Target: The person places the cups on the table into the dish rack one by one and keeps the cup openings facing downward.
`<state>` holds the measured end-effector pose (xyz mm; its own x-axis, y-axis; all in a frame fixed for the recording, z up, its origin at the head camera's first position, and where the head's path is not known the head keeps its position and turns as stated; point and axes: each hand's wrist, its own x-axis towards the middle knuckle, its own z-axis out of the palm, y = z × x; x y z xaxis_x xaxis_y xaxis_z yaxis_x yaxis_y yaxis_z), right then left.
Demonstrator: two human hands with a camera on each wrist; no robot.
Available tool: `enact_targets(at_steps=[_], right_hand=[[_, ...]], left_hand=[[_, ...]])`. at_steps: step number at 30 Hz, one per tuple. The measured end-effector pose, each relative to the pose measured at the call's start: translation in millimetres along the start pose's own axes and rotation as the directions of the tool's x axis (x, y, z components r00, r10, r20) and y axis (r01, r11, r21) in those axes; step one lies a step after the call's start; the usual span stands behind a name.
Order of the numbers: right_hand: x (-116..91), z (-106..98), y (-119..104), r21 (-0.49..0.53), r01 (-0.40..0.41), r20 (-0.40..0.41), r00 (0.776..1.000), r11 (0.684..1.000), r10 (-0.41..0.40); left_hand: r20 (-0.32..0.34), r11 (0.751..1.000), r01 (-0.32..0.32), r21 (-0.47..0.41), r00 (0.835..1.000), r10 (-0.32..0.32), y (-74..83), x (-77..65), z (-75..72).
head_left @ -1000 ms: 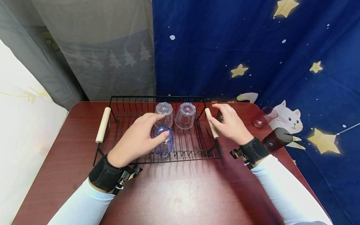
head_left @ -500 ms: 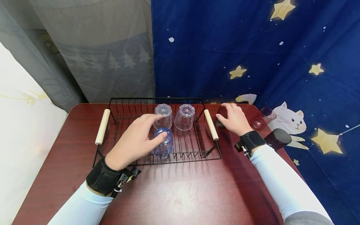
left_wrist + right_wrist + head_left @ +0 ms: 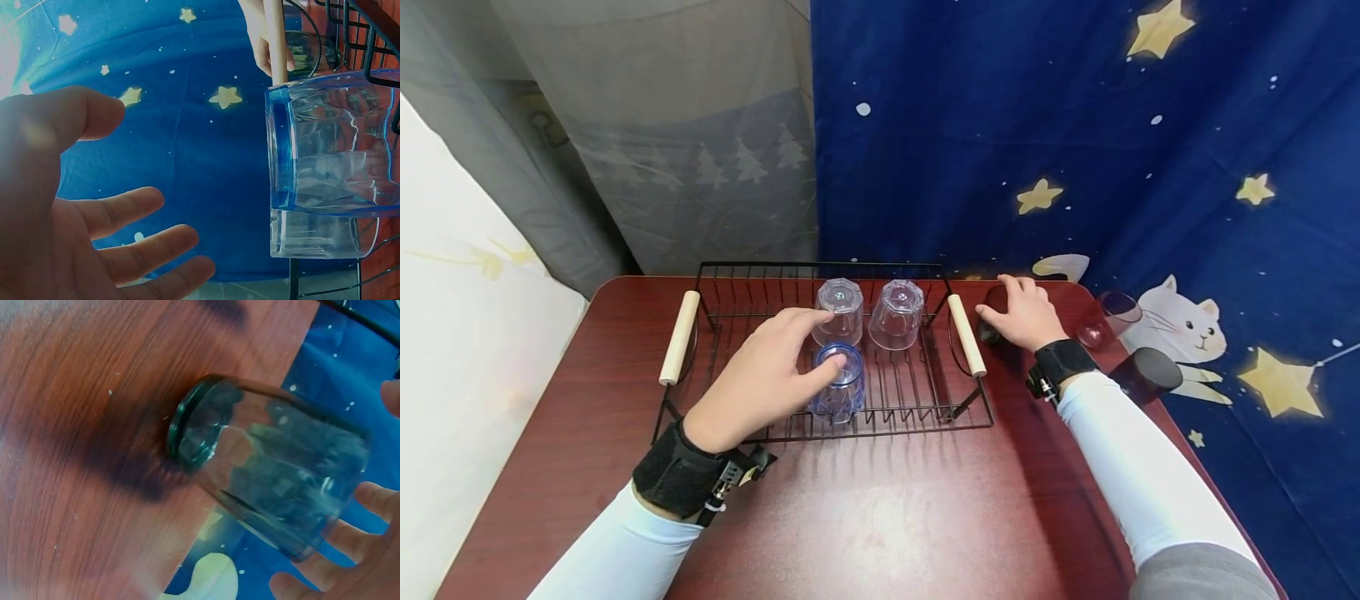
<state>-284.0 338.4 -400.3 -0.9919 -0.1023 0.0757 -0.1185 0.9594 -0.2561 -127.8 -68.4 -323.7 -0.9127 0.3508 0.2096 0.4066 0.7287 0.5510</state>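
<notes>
Rack (image 3: 925, 431) on the table (image 3: 865, 517), left of centre. Left hand (image 3: 767, 362) over it, wide, thumb and fingers spread, nothing held; nearest thing the blue glass (image 3: 841, 402), upside down in the rack's near part. Behind it, far side, two more inverted: left clear glass (image 3: 846, 315), right clear glass (image 3: 897, 318). So three racked. Right of the rack, green-tinted glass (image 3: 275, 469) upright on the table; right hand (image 3: 1028, 315) at its rim, wide, thumb clear of the wall, finger contact unclear. Farther right, pink glass (image 3: 1099, 323), nearer black glass (image 3: 1146, 375). Three unracked, it seems.
</notes>
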Motion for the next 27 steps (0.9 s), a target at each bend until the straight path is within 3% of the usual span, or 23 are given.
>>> enact_targets(at_steps=[10,27], right_hand=[[9.3,13.0,17.6,0.027,-0.041,0.052,0.998,0.999,0.040],[-9.1,18.2,16.8,0.113,0.001,-0.015,1.000,0.994,0.001]], left_hand=[[0.009,1.000,0.020,-0.007,1.000,-0.020,1.4,0.2,2.9],[0.012,1.000,0.005,-0.030,1.000,-0.005,1.6,1.5,5.2]])
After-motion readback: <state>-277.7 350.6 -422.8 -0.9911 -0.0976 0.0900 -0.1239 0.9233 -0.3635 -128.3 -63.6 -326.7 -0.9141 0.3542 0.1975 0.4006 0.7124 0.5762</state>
